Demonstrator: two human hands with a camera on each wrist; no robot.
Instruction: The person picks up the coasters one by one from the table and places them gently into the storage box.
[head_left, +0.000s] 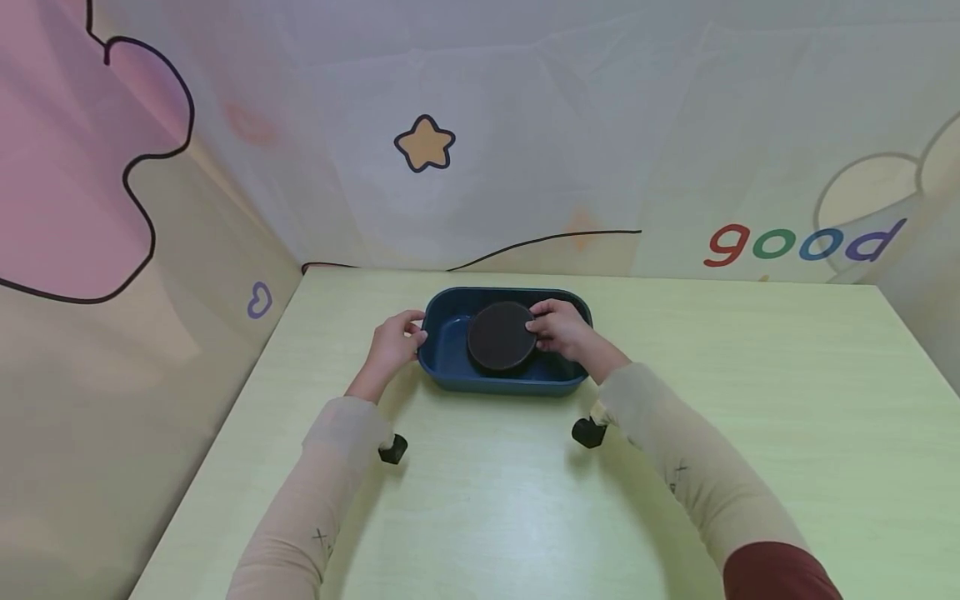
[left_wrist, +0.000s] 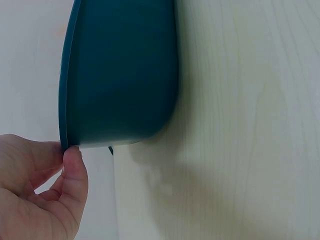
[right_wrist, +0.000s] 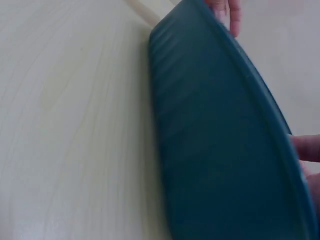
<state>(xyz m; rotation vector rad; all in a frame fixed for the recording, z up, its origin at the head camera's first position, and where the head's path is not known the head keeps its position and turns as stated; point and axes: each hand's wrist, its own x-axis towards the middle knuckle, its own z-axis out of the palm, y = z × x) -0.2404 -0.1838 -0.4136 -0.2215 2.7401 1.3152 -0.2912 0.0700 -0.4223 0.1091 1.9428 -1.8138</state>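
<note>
A dark blue oblong tub (head_left: 450,385) with rounded corners sits near the back of the table. Its left rim is pinched between the thumb and fingers of my left hand (head_left: 393,346), which the left wrist view shows close up at the rim (left_wrist: 64,115). Inside the tub is a flat black disc (head_left: 501,337), its kind not clear. My right hand (head_left: 566,329) reaches over the tub's right side and grips the disc's right edge with thumb and fingers. In the right wrist view the tub wall (right_wrist: 215,130) hides most of that hand and the whole disc.
Pale wood-grain table (head_left: 495,500) lies all around the tub. Behind it rises a printed cloth backdrop (head_left: 525,150) with a star and the word "good". Small black devices hang under both wrists, such as the right one (head_left: 588,432).
</note>
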